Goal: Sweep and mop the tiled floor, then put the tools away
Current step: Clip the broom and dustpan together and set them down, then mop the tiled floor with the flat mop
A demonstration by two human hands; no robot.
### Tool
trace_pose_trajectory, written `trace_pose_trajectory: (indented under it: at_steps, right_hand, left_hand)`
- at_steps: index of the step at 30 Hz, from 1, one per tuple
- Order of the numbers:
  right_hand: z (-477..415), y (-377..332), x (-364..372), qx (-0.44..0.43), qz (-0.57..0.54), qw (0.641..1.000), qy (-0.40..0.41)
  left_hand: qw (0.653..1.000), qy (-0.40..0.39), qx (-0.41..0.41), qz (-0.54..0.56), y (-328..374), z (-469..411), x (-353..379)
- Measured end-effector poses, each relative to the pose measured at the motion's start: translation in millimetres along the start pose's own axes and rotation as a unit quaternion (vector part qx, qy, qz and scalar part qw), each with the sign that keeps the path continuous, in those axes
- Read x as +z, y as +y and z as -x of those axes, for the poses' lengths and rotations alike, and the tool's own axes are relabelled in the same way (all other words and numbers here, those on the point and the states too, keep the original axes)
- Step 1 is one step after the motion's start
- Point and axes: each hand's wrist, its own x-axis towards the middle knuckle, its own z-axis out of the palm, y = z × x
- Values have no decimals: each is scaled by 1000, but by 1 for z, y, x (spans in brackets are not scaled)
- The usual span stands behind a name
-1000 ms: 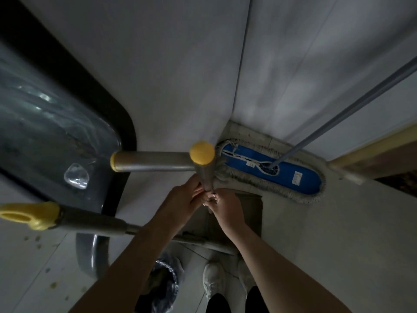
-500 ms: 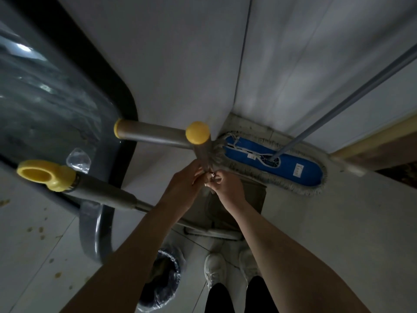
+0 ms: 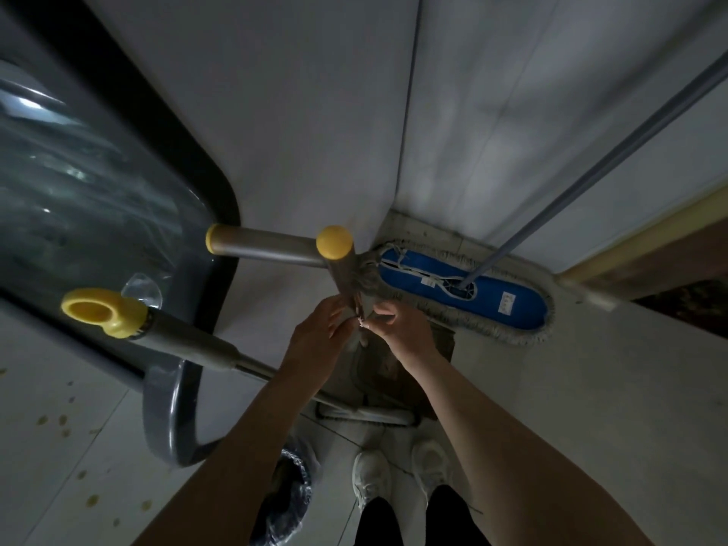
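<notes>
Head view: left hand (image 3: 319, 334) and right hand (image 3: 400, 329) keep a pinching grip on yellow-capped handle (image 3: 342, 275); ring-topped pole (image 3: 189, 334) edged right.

The mop head (image 3: 504, 297) lies in the wall corner (image 3: 398, 183), the upright handle (image 3: 342, 269) just left of it.

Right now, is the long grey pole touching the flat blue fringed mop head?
Touching: head view shows the pole joined to the mop head at its middle.

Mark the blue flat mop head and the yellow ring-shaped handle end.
Blue flat mop head (image 3: 486, 305), head view: blue top panel.
Yellow ring-shaped handle end (image 3: 123, 314), head view: collar beside hole.
</notes>
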Motion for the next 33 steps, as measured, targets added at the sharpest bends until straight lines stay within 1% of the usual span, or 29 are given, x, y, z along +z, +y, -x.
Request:
trace_pose_trajectory:
  at_steps: [3,6,9,11,13,16,18,21,23,25,29,33]
  right_hand:
    - [15,-5,-15,12,-34,999,8]
    - [32,-13,-33,24,-79,996,16]
    - [55,-21,-58,53,-145,988,15]
    - [71,-23,-80,57,-161,984,45]
    - [87,-25,-103,48,-180,980,73]
    - [110,-30,-144,40,-212,970,109]
    - [122,-34,-172,39,-253,958,127]
    - [148,-43,-222,14,-316,937,147]
    - [163,-49,-249,8,-326,931,161]
    - [181,-49,-282,7,-330,927,178]
    - [215,-43,-357,-33,-330,928,170]
    - [243,-40,-421,-83,-302,935,166]
  left_hand:
    - [999,4,-30,22,-3,10,5]
    - [999,-16,-40,-4,3,27,9]
    - [996,-84,-18,-31,19,49,18]
    - [995,-100,8,-21,38,63,26]
    - [995,-99,23,10,61,74,34]
    - [994,-83,66,10,107,91,45]
    - [992,-69,102,19,138,101,52]
    - [987,-83,137,30,190,120,64]
    - [983,-103,142,62,217,130,71]
    - [980,-104,151,70,244,143,85]
    - [979,-72,174,78,295,163,123]
    - [976,-32,195,88,344,184,159]
